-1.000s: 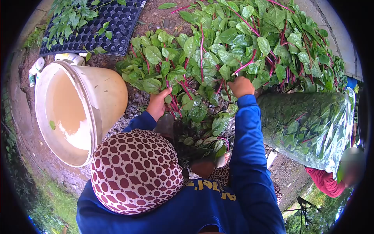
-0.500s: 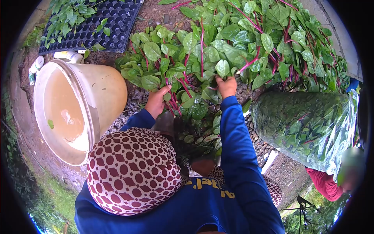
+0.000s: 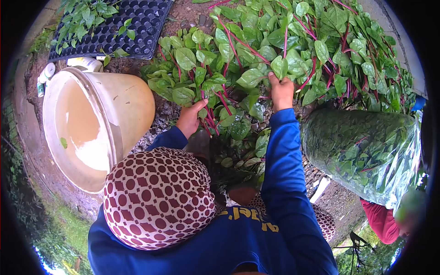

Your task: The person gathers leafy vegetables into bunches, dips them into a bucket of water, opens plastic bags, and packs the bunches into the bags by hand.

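Observation:
Left of centre, my left hand (image 3: 189,120) is closed round the lower red stems of a leafy bunch (image 3: 185,59), whose leaves spread upward and to the left. My right hand (image 3: 281,87) pinches a green leafy stem at the near edge of a large pile of red-stemmed greens (image 3: 339,55). Leaves cover part of its fingertips. Between and below both hands lie more loose leaves (image 3: 240,130), partly in shadow.
A bucket of cloudy water (image 3: 126,103) stands at the left, below a black seedling tray (image 3: 133,27). A clear bag of greens (image 3: 362,146) lies at the right, beside another person's red sleeve (image 3: 379,221). White bottles (image 3: 47,72) are at far left.
My right hand first moved left, away from the pile's edge, then up and right, and now pinches a leafy stem. My left hand keeps its hold on the bunch.

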The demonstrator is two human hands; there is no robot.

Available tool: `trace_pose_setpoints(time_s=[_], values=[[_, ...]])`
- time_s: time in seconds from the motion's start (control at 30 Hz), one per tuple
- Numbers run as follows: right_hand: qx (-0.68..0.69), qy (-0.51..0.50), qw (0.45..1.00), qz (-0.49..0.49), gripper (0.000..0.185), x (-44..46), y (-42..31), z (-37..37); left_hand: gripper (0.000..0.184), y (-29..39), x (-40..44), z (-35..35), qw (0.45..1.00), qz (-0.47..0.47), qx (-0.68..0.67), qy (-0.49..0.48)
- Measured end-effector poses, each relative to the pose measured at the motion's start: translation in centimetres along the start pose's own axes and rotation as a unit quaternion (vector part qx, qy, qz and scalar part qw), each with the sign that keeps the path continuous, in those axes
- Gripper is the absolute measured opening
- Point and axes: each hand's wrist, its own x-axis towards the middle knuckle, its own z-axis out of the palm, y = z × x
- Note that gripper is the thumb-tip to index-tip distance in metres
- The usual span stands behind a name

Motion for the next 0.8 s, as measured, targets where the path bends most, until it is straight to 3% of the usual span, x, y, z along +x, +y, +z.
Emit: trace_pose_setpoints(time_s=[0.03, 0.1, 0.17, 0.23, 0.27, 0.37, 0.4, 0.5, 0.6, 0.7, 0.8], values=[[0.112, -0.051, 0.988, 0.095, 0.025, 0.1, -0.3, 0.7, 0.034, 0.0, 0.1, 0.0, 1.0, -0.005, -0.003, -0.005], [0.154, -0.126, 0.97, 0.142, 0.023, 0.5, 0.3, 2.6, 0.034, -0.1, 0.2, -0.2, 1.0, -0.018, -0.007, -0.012], [0.11, -0.153, 0.974, 0.123, 0.027, 1.5, 2.3, 4.9, 0.034, 0.0, 0.1, 0.0, 1.0, -0.023, -0.004, -0.006], [0.009, -0.112, 0.993, 0.032, 0.035, 2.6, 4.8, 7.5, 0.033, 0.2, 0.1, 0.1, 1.0, -0.025, -0.003, -0.004], [-0.128, -0.124, 0.983, 0.044, 0.048, 4.0, 6.5, 8.5, 0.033, 0.2, 0.0, 0.2, 1.0, -0.028, -0.002, -0.005], [-0.308, -0.141, 0.94, 0.046, 0.059, 2.9, 2.4, 8.8, 0.033, 0.3, -0.2, 0.1, 0.999, -0.04, 0.001, -0.002], [-0.32, -0.181, 0.927, 0.075, 0.063, 2.8, 1.1, 8.4, 0.033, 0.3, -0.2, 0.1, 0.999, -0.045, 0.001, -0.001], [-0.33, -0.209, 0.919, 0.045, 0.062, 3.5, 1.9, 8.4, 0.029, -0.5, 0.8, -1.0, 0.999, -0.031, 0.022, -0.034], [-0.228, -0.18, 0.957, 0.01, 0.055, 4.5, 2.2, 6.8, 0.028, -0.5, 0.6, -0.9, 0.999, -0.014, 0.015, -0.031], [-0.188, -0.054, 0.97, -0.146, 0.039, 3.7, -0.3, 3.0, 0.027, -0.3, 0.4, -1.0, 0.998, -0.047, 0.013, -0.026], [-0.326, 0.006, 0.926, -0.188, 0.034, 0.9, -3.5, 0.0, 0.032, -0.4, 0.7, -1.2, 0.998, -0.054, -0.022, -0.033]])
